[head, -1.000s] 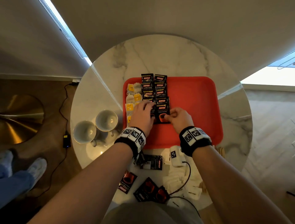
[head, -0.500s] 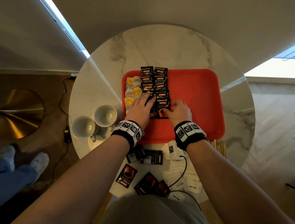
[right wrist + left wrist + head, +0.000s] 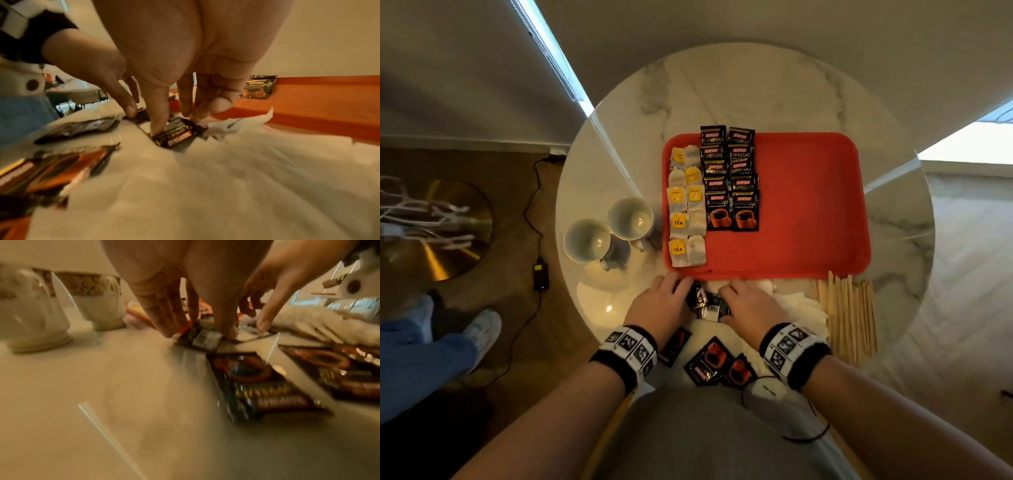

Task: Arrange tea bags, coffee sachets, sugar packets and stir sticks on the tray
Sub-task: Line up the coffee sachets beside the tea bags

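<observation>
Readable stuff: the black coffee sachets [image 3: 729, 178] in two columns toward the left end of the red tray [image 3: 808, 205] say "KOPIKO SUPREMO". The yellow tags on the tea bags [image 3: 678, 222] along the tray's left edge say "TEA". Wristband markers are just patterns, no text.
</observation>
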